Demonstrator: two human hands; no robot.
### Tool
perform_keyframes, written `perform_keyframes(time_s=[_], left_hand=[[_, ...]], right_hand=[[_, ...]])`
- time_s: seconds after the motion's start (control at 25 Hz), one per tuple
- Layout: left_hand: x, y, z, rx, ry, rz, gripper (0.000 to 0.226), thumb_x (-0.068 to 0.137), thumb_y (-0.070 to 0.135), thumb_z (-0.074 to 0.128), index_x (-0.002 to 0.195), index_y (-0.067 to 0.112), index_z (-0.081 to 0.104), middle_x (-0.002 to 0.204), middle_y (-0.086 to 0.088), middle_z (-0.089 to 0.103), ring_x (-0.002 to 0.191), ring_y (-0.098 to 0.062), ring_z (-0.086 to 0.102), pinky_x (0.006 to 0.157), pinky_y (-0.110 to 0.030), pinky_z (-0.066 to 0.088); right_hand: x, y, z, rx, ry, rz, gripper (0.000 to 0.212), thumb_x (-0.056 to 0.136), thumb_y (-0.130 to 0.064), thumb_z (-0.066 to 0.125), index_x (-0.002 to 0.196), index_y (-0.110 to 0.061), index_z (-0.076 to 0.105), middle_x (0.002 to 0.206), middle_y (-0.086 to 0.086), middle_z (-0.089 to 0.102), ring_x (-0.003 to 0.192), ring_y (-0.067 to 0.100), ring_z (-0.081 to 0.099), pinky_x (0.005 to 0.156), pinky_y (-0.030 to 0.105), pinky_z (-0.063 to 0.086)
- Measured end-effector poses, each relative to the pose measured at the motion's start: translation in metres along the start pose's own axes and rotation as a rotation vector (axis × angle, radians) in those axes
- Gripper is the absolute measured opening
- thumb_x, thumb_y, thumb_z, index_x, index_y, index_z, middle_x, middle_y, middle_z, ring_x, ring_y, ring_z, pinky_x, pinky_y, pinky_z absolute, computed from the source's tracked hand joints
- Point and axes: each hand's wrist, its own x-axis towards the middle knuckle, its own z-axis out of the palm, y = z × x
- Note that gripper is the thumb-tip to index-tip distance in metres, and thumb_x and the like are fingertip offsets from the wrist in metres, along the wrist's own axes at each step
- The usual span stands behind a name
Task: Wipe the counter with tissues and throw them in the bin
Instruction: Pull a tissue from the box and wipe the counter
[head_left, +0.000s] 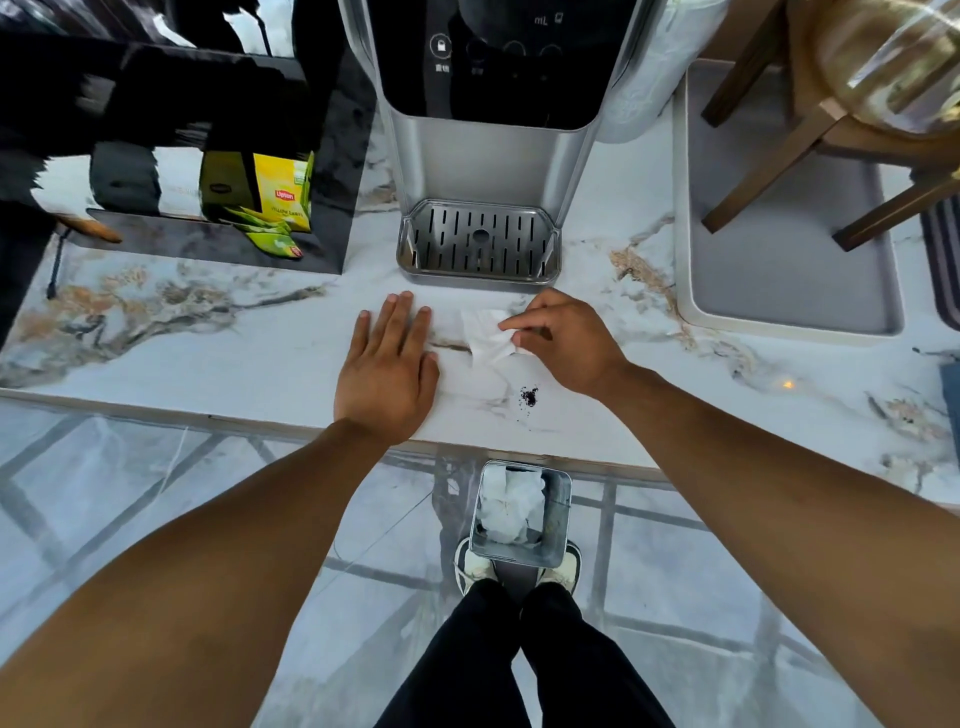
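A white tissue (485, 338) lies crumpled on the marble counter (234, 353), just in front of the water dispenser. My right hand (563, 343) pinches its right edge between thumb and fingers. Flat on the counter to the left of the tissue rests my left hand (389, 364), fingers spread, holding nothing. A small dark spill of crumbs (529, 396) sits near the counter's front edge, below the tissue. On the floor under the edge stands a square metal bin (519, 512) with white tissues inside.
A silver water dispenser (488, 156) with a drip tray (478, 241) stands behind the hands. Yellow tea boxes (280, 192) sit at the back left on a black stand. A grey tray (779, 260) with wooden legs on it lies to the right. My feet flank the bin.
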Motion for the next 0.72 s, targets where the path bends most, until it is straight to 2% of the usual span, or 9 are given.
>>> perform_keyframes(time_s=[0.2,0.32,0.52,0.72], left_hand=[[0.001,0.0,0.003,0.088,-0.047,0.01,0.064,0.101,0.04,0.016,0.157,0.009,0.013,0.167,-0.015,0.007,0.155,-0.027,-0.001,0.126,-0.049,0.007],[0.006,-0.002,0.003,0.108,-0.056,0.049,0.066,0.1,0.039,0.014,0.156,0.004,0.01,0.166,-0.019,0.005,0.155,-0.03,-0.001,0.126,-0.047,0.008],[0.01,-0.004,0.004,0.07,-0.058,0.096,0.066,0.1,0.037,0.02,0.155,0.001,0.014,0.165,-0.021,0.007,0.155,-0.03,0.002,0.126,-0.045,0.009],[0.011,-0.006,0.002,0.024,-0.055,0.078,0.065,0.1,0.037,0.026,0.155,0.004,0.018,0.166,-0.018,0.009,0.155,-0.027,0.004,0.127,-0.042,0.008]], right_hand=[[-0.002,-0.006,0.005,0.068,0.027,0.026,0.022,0.088,-0.007,0.068,0.104,-0.016,0.078,0.089,0.001,0.06,0.07,0.007,0.053,0.073,0.018,0.043],[-0.01,-0.006,0.006,0.12,0.02,0.053,0.02,0.086,-0.006,0.068,0.1,-0.017,0.078,0.087,0.0,0.059,0.071,0.009,0.054,0.075,0.022,0.046],[-0.032,-0.004,0.011,0.154,0.018,0.085,0.02,0.084,-0.004,0.069,0.094,-0.018,0.079,0.083,-0.006,0.058,0.068,0.002,0.053,0.07,0.015,0.04],[-0.06,0.0,0.014,0.2,0.027,0.139,0.02,0.085,-0.006,0.071,0.097,-0.019,0.079,0.083,-0.006,0.058,0.065,0.003,0.053,0.067,0.009,0.039]])
